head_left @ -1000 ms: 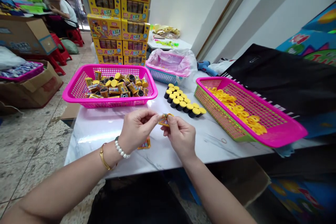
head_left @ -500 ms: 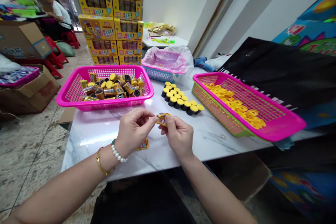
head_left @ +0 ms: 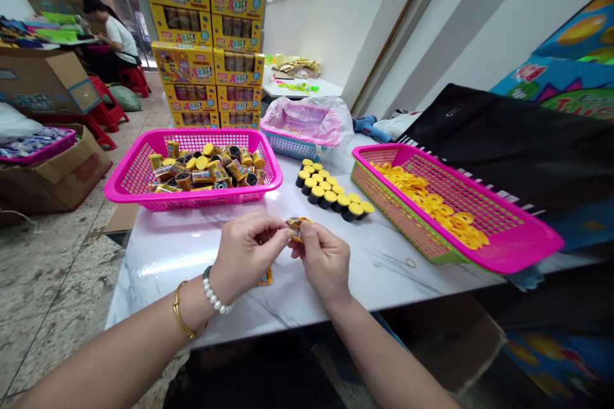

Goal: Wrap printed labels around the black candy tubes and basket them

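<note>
A small yellow printed label (head_left: 296, 226) is between my two hands, over the near half of the table. My left hand (head_left: 249, 249), with a pearl bracelet at the wrist, pinches its left edge between thumb and forefinger. The label's right side is gripped by the thumb and bent fingers of my right hand (head_left: 327, 260). Partly hidden under my left hand, another yellow printed piece (head_left: 266, 277) lies on the table. Several short black cylinders with yellow caps (head_left: 329, 190) stand grouped in rows beyond my right hand.
A pink basket (head_left: 129, 169) of small wrapped cups is at the left. Yellow rings (head_left: 432, 201) fill another pink basket (head_left: 527, 246) at the right. Behind stand a lined basket (head_left: 292, 144) and stacked yellow boxes (head_left: 192, 64). A rubber band (head_left: 410, 263) lies on the marble-patterned table (head_left: 167, 249). Another person (head_left: 118, 35) sits far left.
The camera has tilted up slightly, so the whole scene sits lower. Both hands keep their hold on the label, with only slight finger movement.
</note>
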A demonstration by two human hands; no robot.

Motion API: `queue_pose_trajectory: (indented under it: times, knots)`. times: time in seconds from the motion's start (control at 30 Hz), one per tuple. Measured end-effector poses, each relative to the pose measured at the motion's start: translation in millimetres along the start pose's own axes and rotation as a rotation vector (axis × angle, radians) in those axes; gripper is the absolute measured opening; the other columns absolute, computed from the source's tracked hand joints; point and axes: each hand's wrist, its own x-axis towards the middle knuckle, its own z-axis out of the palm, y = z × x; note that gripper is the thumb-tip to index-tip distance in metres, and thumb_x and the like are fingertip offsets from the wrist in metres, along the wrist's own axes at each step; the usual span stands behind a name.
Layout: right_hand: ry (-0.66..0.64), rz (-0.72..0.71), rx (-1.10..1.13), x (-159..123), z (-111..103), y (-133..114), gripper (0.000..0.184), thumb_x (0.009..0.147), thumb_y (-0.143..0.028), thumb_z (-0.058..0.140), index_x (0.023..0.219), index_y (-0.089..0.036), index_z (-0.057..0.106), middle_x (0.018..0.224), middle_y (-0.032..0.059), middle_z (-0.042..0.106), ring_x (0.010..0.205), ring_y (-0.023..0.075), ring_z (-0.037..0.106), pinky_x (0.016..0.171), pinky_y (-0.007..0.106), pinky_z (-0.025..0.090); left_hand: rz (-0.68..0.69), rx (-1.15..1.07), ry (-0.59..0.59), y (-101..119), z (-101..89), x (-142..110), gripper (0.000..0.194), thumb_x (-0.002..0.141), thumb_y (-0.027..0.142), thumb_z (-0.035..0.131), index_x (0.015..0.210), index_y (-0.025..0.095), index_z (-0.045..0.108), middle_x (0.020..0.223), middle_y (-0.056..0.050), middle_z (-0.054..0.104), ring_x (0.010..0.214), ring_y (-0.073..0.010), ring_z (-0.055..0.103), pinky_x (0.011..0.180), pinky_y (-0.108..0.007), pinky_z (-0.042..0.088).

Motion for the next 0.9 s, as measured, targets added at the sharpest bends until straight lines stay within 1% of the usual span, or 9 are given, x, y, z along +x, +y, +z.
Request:
queue_pose_trajectory:
  times: [0.07, 0.2, 0.33, 0.43, 0.53, 0.63, 0.7, 0.77, 0.9]
  knots:
    - [-0.006, 0.003, 0.013, 0, 0, 0, 0.045, 0.096, -0.052, 0.057, 0.069, -0.017, 0.067, 0.059, 0.0016, 0.064, 0.055, 0.0134, 0.061, 0.05, 0.024, 0.048, -0.011, 0.004, -0.003, 0, 0.0, -1, 0.011, 0.084, 0.027, 0.07, 0.082, 0.017, 0.073, 0.07, -0.003, 0.068, 0.057, -0.0111, 0.058, 0.054, -0.023, 0.046]
    - [0.01, 0.013, 0.016, 0, 0, -3, 0.046, 0.096, -0.054, 0.056, 0.071, -0.017, 0.068, 0.063, 0.003, 0.067, 0.052, 0.0129, 0.06, 0.046, 0.024, 0.047, -0.022, 0.017, 0.069, 0, -0.8, 1, 0.021, 0.086, 0.033, 0.071, 0.074, 0.017, 0.064, 0.064, -0.001, 0.061, 0.054, -0.0098, 0.053, 0.052, -0.022, 0.043]
    - [-0.004, -0.017, 0.013, -1, 0, -6, 0.044, 0.094, -0.052, 0.059, 0.067, -0.018, 0.066, 0.059, 0.0018, 0.065, 0.049, 0.0124, 0.058, 0.044, 0.023, 0.045, 0.038, 0.032, 0.035, 3, -1.2, 1, 0.012, 0.086, 0.028, 0.07, 0.082, 0.017, 0.071, 0.072, -0.003, 0.066, 0.058, -0.0102, 0.057, 0.053, -0.022, 0.045]
    - [-0.002, -0.047, -0.007, -3, -1, -8, 0.042, 0.095, -0.048, 0.059, 0.067, -0.018, 0.066, 0.057, 0.0011, 0.064, 0.048, 0.0118, 0.057, 0.045, 0.024, 0.046, 0.063, 0.033, 0.03, 5, -1.9, 0, 0.011, 0.085, 0.027, 0.071, 0.086, 0.016, 0.075, 0.07, -0.002, 0.064, 0.056, -0.0092, 0.054, 0.051, -0.021, 0.043]
    - [0.004, -0.082, -0.033, -4, -1, -8, 0.041, 0.096, -0.045, 0.058, 0.066, -0.018, 0.066, 0.055, 0.0008, 0.064, 0.048, 0.0116, 0.056, 0.047, 0.024, 0.047, 0.08, 0.044, 0.059, 7, -3.7, 0, 0.013, 0.084, 0.03, 0.073, 0.086, 0.017, 0.077, 0.067, -0.001, 0.059, 0.054, -0.0084, 0.049, 0.048, -0.022, 0.039]
    - [0.017, -0.094, -0.043, -4, -1, -7, 0.039, 0.096, -0.044, 0.059, 0.068, -0.018, 0.067, 0.058, 0.0013, 0.066, 0.049, 0.0123, 0.058, 0.047, 0.024, 0.047, 0.092, 0.05, 0.127, 10, -5.6, 1, 0.015, 0.084, 0.031, 0.074, 0.087, 0.017, 0.077, 0.071, -0.002, 0.058, 0.056, -0.0087, 0.048, 0.05, -0.023, 0.039]
    - [0.019, -0.09, -0.042, -4, -2, -5, 0.036, 0.095, -0.045, 0.06, 0.071, -0.019, 0.069, 0.06, 0.0012, 0.067, 0.049, 0.0128, 0.059, 0.047, 0.025, 0.047, 0.083, 0.038, 0.134, 11, -6.2, 2, 0.014, 0.085, 0.03, 0.072, 0.086, 0.016, 0.076, 0.074, -0.003, 0.06, 0.058, -0.0096, 0.051, 0.052, -0.023, 0.041]
    - [0.014, -0.094, -0.04, -5, -2, -4, 0.035, 0.094, -0.045, 0.062, 0.072, -0.019, 0.069, 0.059, 0.001, 0.067, 0.049, 0.0127, 0.059, 0.047, 0.025, 0.047, 0.054, 0.014, 0.108, 12, -6.0, 2, 0.015, 0.087, 0.029, 0.069, 0.084, 0.017, 0.076, 0.076, -0.004, 0.063, 0.061, -0.0111, 0.054, 0.053, -0.024, 0.042]
    - [0.021, -0.118, -0.052, -6, -2, -2, 0.037, 0.095, -0.045, 0.062, 0.069, -0.019, 0.068, 0.058, 0.0008, 0.067, 0.049, 0.0124, 0.059, 0.049, 0.024, 0.048, -0.019, -0.048, 0.08, 11, -4.6, 2, 0.015, 0.086, 0.03, 0.068, 0.084, 0.017, 0.077, 0.077, -0.005, 0.065, 0.067, -0.0135, 0.059, 0.058, -0.025, 0.046]
